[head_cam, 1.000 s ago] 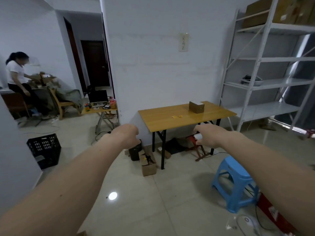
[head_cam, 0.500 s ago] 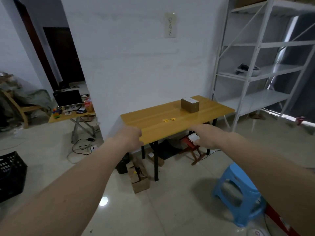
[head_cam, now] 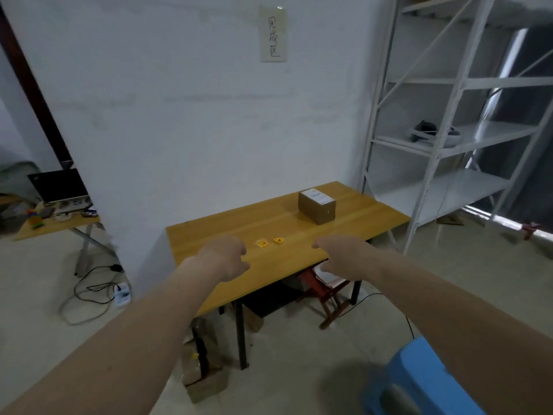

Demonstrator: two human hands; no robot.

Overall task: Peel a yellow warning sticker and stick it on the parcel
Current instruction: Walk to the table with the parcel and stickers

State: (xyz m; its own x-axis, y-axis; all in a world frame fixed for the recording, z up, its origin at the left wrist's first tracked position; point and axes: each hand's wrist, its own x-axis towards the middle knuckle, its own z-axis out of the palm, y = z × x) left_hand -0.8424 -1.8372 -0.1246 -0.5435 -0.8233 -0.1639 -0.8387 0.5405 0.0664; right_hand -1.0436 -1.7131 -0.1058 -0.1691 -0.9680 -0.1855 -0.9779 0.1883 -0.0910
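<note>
A small brown cardboard parcel (head_cam: 317, 206) with a white label on top stands on the far right part of a wooden table (head_cam: 299, 265). Two small yellow warning stickers lie flat mid-table: one (head_cam: 261, 243) on the left, the other (head_cam: 278, 240) just right of it. My left hand (head_cam: 226, 259) is stretched out over the table's front left, fingers loosely curled, holding nothing. My right hand (head_cam: 341, 256) reaches out over the front right edge, fingers bent downward and apart, empty. Both hands are short of the stickers.
A white metal shelf rack (head_cam: 449, 130) stands right of the table. A blue plastic stool (head_cam: 419, 381) is at the bottom right. Under the table sit a red folding stool (head_cam: 326, 292) and cardboard boxes (head_cam: 203, 381). A low table with a laptop (head_cam: 59, 187) and floor cables are at the left.
The view has come closer to the table and turned right; the person at the far left is out of view. Both hands now hang over the table's front part.
</note>
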